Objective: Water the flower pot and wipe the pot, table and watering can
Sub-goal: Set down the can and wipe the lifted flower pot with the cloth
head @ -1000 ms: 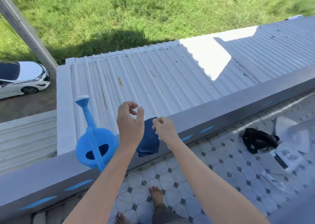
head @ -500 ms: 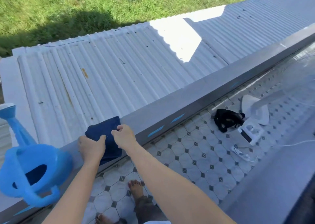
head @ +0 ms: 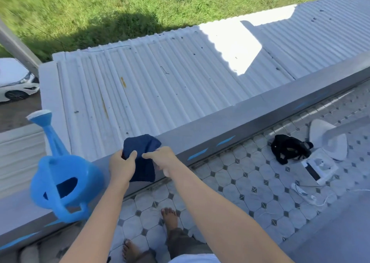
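Both hands, L (head: 122,167) & R (head: 163,159), pinching navy cloth (head: 143,156) on ledge (head: 230,124); watering can (head: 64,184) beside.

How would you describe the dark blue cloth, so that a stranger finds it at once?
Find the long grey ledge between the white corrugated roof and the tiled floor. The dark blue cloth lies draped over it, right of the light blue watering can. Only it is pinched by the left hand and right hand.

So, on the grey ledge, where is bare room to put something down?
The grey ledge is bare from the dark blue cloth rightwards to the frame's edge. It is crowded on the left: the blue plastic watering can stands there, and the left hand and right hand pinch the cloth beside it.
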`<move>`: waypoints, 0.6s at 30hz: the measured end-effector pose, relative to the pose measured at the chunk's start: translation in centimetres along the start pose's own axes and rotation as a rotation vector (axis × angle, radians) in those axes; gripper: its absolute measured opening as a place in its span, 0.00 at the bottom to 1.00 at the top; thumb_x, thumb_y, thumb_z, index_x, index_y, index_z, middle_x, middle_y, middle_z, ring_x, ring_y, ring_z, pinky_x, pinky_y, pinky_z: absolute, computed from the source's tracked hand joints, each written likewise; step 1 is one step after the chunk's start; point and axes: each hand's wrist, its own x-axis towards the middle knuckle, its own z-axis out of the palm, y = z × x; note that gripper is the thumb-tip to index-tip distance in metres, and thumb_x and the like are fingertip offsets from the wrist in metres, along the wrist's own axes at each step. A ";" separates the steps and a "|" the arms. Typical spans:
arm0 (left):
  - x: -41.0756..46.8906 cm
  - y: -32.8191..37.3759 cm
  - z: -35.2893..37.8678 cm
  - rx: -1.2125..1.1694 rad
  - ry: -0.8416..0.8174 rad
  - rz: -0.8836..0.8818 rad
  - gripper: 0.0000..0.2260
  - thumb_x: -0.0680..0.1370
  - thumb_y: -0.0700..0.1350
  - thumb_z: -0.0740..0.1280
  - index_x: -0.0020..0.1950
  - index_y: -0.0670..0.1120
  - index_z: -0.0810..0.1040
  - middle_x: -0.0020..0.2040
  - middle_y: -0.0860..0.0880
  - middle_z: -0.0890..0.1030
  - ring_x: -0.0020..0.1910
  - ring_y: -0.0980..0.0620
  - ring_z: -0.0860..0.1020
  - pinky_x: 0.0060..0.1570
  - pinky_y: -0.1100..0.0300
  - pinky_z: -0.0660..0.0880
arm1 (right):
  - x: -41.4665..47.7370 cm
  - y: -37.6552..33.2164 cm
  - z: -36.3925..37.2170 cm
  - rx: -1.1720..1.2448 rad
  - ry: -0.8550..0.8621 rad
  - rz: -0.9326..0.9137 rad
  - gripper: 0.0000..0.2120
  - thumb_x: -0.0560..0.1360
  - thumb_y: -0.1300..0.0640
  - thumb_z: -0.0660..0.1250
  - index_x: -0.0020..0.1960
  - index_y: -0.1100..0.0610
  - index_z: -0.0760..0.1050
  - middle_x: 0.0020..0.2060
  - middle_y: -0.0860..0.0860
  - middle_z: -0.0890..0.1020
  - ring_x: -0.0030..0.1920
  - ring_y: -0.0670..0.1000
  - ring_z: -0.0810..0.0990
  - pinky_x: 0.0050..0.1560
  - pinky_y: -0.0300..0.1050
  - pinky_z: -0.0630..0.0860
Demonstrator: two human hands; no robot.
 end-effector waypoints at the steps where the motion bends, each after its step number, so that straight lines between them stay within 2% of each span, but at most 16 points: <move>1: -0.4 0.1 -0.4 -0.020 0.005 0.010 0.09 0.82 0.44 0.68 0.60 0.44 0.79 0.58 0.40 0.81 0.59 0.38 0.76 0.55 0.44 0.72 | -0.5 -0.3 -0.2 0.000 -0.043 -0.039 0.16 0.73 0.55 0.80 0.42 0.53 0.72 0.45 0.52 0.78 0.50 0.54 0.77 0.47 0.50 0.73; 3: -0.8 0.3 -0.7 -0.036 0.011 0.027 0.13 0.83 0.46 0.67 0.67 0.43 0.77 0.62 0.41 0.80 0.62 0.38 0.76 0.58 0.43 0.74 | -2.0 -1.0 -1.1 0.021 -0.086 -0.128 0.10 0.75 0.53 0.77 0.46 0.56 0.78 0.48 0.54 0.83 0.52 0.55 0.80 0.48 0.49 0.74; 5: -1.4 0.7 -1.5 -0.065 0.019 0.055 0.16 0.84 0.46 0.65 0.71 0.42 0.75 0.64 0.42 0.81 0.61 0.40 0.78 0.58 0.44 0.76 | -4.1 -2.5 -1.7 0.050 -0.106 -0.208 0.13 0.76 0.51 0.76 0.56 0.57 0.82 0.55 0.54 0.86 0.56 0.55 0.84 0.53 0.50 0.80; 8: -2.8 1.1 -3.0 -0.099 0.053 0.122 0.13 0.85 0.46 0.64 0.68 0.45 0.76 0.61 0.45 0.81 0.59 0.43 0.79 0.56 0.46 0.77 | -7.3 -4.5 -1.4 0.077 -0.203 -0.272 0.13 0.78 0.50 0.75 0.58 0.57 0.82 0.54 0.54 0.87 0.55 0.55 0.86 0.55 0.53 0.83; 12: -5.5 2.4 -5.7 -0.136 0.112 0.218 0.09 0.85 0.46 0.63 0.64 0.47 0.77 0.57 0.48 0.82 0.57 0.46 0.80 0.56 0.49 0.77 | -11.6 -6.8 -0.3 0.033 -0.316 -0.396 0.14 0.79 0.52 0.73 0.62 0.56 0.79 0.56 0.53 0.86 0.59 0.55 0.84 0.59 0.54 0.81; 15: -8.2 3.4 -9.0 -0.259 0.143 0.299 0.10 0.85 0.47 0.64 0.66 0.50 0.77 0.57 0.49 0.83 0.56 0.48 0.81 0.56 0.52 0.78 | -15.0 -8.4 1.7 -0.002 -0.422 -0.515 0.15 0.80 0.53 0.72 0.64 0.57 0.78 0.58 0.54 0.86 0.61 0.55 0.83 0.62 0.53 0.80; 18: -11.8 3.2 -13.9 -0.360 0.235 0.380 0.10 0.85 0.48 0.65 0.66 0.51 0.78 0.55 0.48 0.84 0.53 0.46 0.82 0.52 0.51 0.79 | -18.4 -9.0 4.8 -0.001 -0.601 -0.535 0.18 0.82 0.54 0.70 0.69 0.58 0.76 0.63 0.55 0.84 0.64 0.56 0.83 0.66 0.53 0.79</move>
